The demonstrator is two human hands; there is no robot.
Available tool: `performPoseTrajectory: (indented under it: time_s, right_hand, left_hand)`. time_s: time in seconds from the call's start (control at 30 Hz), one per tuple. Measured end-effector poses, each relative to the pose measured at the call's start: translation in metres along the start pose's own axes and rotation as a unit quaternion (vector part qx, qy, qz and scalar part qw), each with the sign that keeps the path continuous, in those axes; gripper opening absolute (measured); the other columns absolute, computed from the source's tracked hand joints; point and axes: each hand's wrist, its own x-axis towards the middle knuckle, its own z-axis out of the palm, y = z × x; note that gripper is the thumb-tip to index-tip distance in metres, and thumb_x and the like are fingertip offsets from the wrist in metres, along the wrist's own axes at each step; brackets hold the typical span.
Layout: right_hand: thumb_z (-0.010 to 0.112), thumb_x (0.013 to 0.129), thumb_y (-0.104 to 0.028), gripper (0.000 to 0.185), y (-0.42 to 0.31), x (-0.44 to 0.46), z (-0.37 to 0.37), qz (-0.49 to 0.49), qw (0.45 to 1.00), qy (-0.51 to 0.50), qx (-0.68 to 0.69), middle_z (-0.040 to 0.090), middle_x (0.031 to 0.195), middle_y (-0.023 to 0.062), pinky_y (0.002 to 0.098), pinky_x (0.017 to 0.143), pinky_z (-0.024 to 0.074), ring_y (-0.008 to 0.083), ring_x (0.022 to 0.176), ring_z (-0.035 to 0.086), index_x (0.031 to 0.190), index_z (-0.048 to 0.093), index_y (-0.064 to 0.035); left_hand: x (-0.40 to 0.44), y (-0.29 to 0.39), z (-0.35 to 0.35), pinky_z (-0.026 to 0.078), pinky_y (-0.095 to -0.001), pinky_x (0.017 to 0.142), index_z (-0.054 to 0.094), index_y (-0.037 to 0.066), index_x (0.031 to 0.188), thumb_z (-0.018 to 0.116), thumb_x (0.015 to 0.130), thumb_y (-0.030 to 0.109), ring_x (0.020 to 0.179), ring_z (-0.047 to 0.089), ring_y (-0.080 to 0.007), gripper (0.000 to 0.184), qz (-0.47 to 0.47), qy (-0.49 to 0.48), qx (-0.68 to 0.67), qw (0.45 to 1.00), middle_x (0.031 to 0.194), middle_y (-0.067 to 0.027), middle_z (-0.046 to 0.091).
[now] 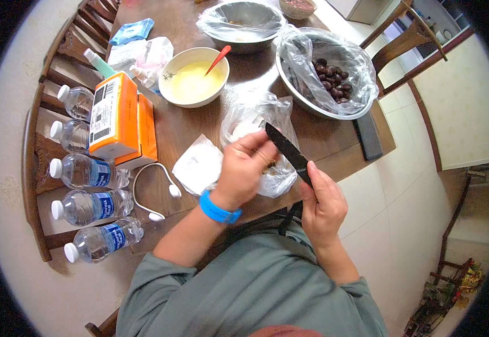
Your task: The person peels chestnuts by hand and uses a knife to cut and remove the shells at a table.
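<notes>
In my right hand point(324, 206) is a black knife point(287, 150), its blade slanting up and left to a pointed tip. My left hand point(245, 171), with a blue band on the wrist, is closed beside the blade with thumb and fingers pinched together. Whatever those fingers hold is hidden. Beneath both hands lies a crumpled clear plastic bag point(281, 182) with something pale in it and a small dark-yellow bit near my fingertips. A white napkin point(198, 164) lies left of the bag. Dark round fruits point(332, 78) sit in a plastic-lined basin point(306, 105) beyond my right hand.
A white bowl point(192, 103) of pale yellow liquid holds a red spoon point(218, 59). Behind it stands another lined basin point(239, 46). Orange boxes point(122, 121), several water bottles point(95, 206) and white earphones point(155, 215) are at left. A black phone-like slab point(368, 137) lies by the right edge.
</notes>
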Motion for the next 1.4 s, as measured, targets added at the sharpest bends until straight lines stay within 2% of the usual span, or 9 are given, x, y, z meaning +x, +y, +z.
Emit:
performPoseTrajectory:
  time_s: [0.07,0.2,0.3,0.5,0.6,0.8,0.9,1.3,1.4]
  right_hand:
    - [0.067,0.084,-0.007,0.038,-0.004,0.001,0.001,0.018,0.999,-0.003,0.038,0.067,0.101,0.0169,0.0351,0.077,0.0513,0.0302,0.087,0.066,0.122,0.062,-0.004]
    - [0.065,0.086,-0.008,0.036,-0.007,0.0,-0.007,0.077,0.991,-0.015,0.109,0.066,0.101,0.0174,0.0333,0.077,0.0507,0.028,0.087,0.066,0.122,0.061,-0.0022]
    - [0.065,0.087,-0.008,0.035,-0.008,0.0,-0.009,0.101,0.987,-0.051,0.114,0.066,0.101,0.0174,0.0317,0.077,0.0505,0.0268,0.087,0.065,0.121,0.061,-0.0012]
    - [0.066,0.086,-0.006,0.035,-0.005,-0.001,-0.007,0.064,0.991,-0.061,0.105,0.066,0.098,0.0172,0.0316,0.075,0.0507,0.0267,0.085,0.065,0.121,0.062,-0.0015]
    - [0.066,0.086,-0.006,0.035,-0.008,-0.002,-0.008,0.1,0.986,-0.075,0.115,0.066,0.097,0.0174,0.0324,0.074,0.0507,0.0266,0.084,0.065,0.121,0.062,-0.0021]
    - [0.065,0.087,-0.007,0.035,-0.005,-0.002,-0.008,0.086,0.987,-0.077,0.115,0.066,0.099,0.0175,0.0325,0.074,0.0508,0.0264,0.084,0.065,0.121,0.061,-0.0023]
    - [0.064,0.088,-0.008,0.035,-0.003,-0.003,-0.007,0.087,0.984,-0.087,0.125,0.066,0.101,0.0176,0.0319,0.075,0.0508,0.0262,0.085,0.065,0.122,0.061,-0.0024]
    - [0.064,0.089,-0.01,0.036,-0.005,-0.004,-0.005,0.099,0.981,-0.081,0.145,0.066,0.099,0.0168,0.0304,0.072,0.0506,0.0241,0.079,0.064,0.124,0.06,-0.0041]
    - [0.064,0.089,-0.01,0.035,-0.004,-0.002,-0.007,0.098,0.978,-0.093,0.158,0.066,0.098,0.0174,0.0301,0.073,0.0505,0.0238,0.081,0.065,0.123,0.06,-0.0036]
  left_hand:
    - [-0.003,-0.003,0.008,0.053,-0.0295,0.082,0.057,-0.002,0.122,0.057,0.094,0.004,0.094,0.064,-0.0162,0.029,0.007,0.001,0.069,0.998,0.11,-0.0104,0.066]
    - [0.003,0.011,0.002,0.053,-0.03,0.081,0.056,-0.002,0.124,0.057,0.095,0.008,0.093,0.065,-0.0171,0.03,0.054,0.008,-0.031,0.998,0.108,-0.0096,0.066]
    - [0.006,0.016,0.0,0.052,-0.028,0.083,0.055,0.002,0.126,0.054,0.097,0.011,0.097,0.063,-0.0161,0.03,0.021,0.017,-0.087,0.996,0.114,-0.0098,0.064]
    - [0.011,0.015,-0.005,0.051,-0.0256,0.083,0.057,0.003,0.123,0.053,0.098,0.013,0.093,0.061,-0.0123,0.027,0.018,0.028,-0.147,0.989,0.112,-0.0092,0.064]
    - [0.01,0.017,-0.004,0.051,-0.0253,0.082,0.057,0.003,0.123,0.053,0.098,0.013,0.093,0.061,-0.012,0.027,0.006,0.033,-0.162,0.986,0.111,-0.009,0.065]
    - [0.01,0.016,-0.005,0.051,-0.0274,0.085,0.057,0.002,0.123,0.053,0.098,0.012,0.097,0.062,-0.0138,0.027,-0.006,0.01,-0.179,0.984,0.111,-0.0097,0.065]
    - [0.01,0.014,-0.012,0.049,-0.031,0.093,0.054,0.001,0.125,0.051,0.098,0.014,0.102,0.061,-0.0182,0.03,-0.009,-0.034,-0.191,0.981,0.113,-0.0116,0.064]
    - [0.009,0.013,-0.013,0.049,-0.032,0.095,0.054,-0.001,0.125,0.052,0.097,0.011,0.105,0.061,-0.0188,0.03,-0.008,-0.047,-0.187,0.981,0.113,-0.0111,0.063]
    - [0.007,0.015,-0.01,0.049,-0.0318,0.094,0.054,-0.001,0.125,0.053,0.097,0.011,0.104,0.061,-0.0183,0.031,0.015,-0.043,-0.141,0.989,0.113,-0.011,0.064]
